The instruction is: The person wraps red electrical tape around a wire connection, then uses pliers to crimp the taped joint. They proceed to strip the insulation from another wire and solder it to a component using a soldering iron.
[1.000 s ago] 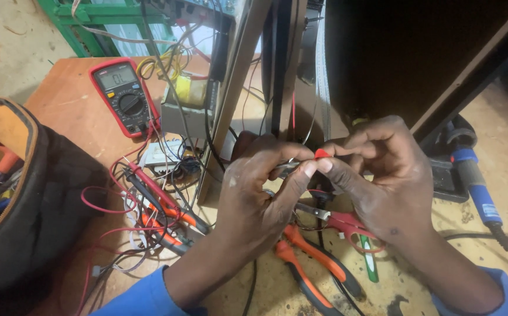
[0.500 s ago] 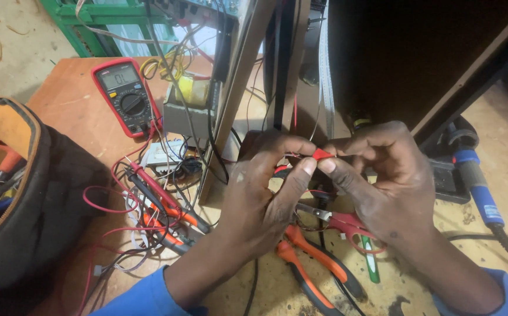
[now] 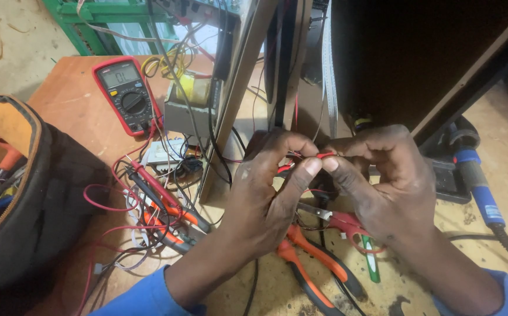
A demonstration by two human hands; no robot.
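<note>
Fingertips (image 3: 311, 167) of left hand (image 3: 265, 199) and right hand (image 3: 388, 181) pinched together on red wire (image 3: 324, 155)

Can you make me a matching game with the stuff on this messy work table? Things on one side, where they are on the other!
Things:
1. multimeter
2. red wire
3. orange-handled pliers
4. tool bag

Places:
A. pinched between the fingers of both hands
B. far left edge of the view
C. lying below the hands
D. back of the wooden board, left of the metal frame

Pairs: 1-D, 2-A, 3-C, 4-B
</note>
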